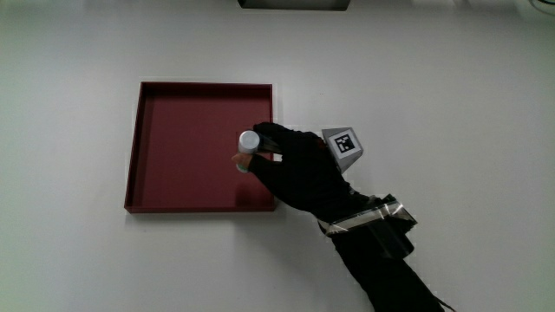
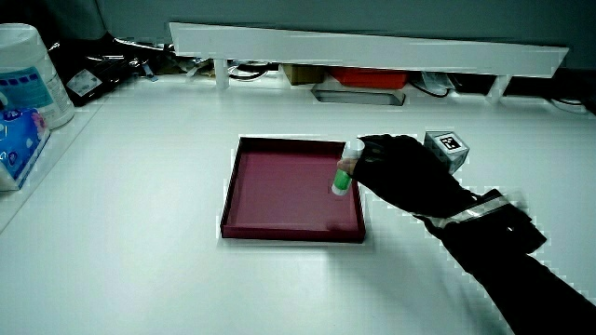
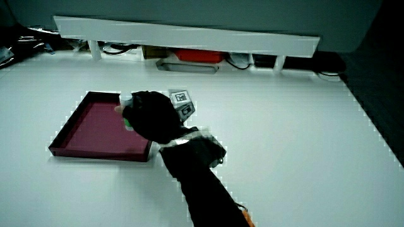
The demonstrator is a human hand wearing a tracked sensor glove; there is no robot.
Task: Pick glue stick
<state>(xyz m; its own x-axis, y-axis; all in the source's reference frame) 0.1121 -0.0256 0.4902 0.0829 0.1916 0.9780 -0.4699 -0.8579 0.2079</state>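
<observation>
A glue stick (image 1: pixel 248 147) with a white cap and a green body (image 2: pixel 345 174) stands upright inside a dark red square tray (image 1: pixel 156 173). The black-gloved hand (image 1: pixel 290 165) reaches over the tray's edge and its fingers close around the stick. In a side view the stick's white cap (image 3: pixel 125 100) shows just past the glove (image 3: pixel 151 116). The stick's lower end is close to the tray floor; whether it touches cannot be told. The patterned cube (image 1: pixel 343 145) sits on the back of the hand.
A low white partition (image 2: pixel 372 42) runs along the table's edge farthest from the person, with cables and a red object under it. A white canister and a tissue pack (image 2: pixel 23 102) stand at the table's corner. The forearm (image 1: pixel 381 260) reaches in from the person's edge.
</observation>
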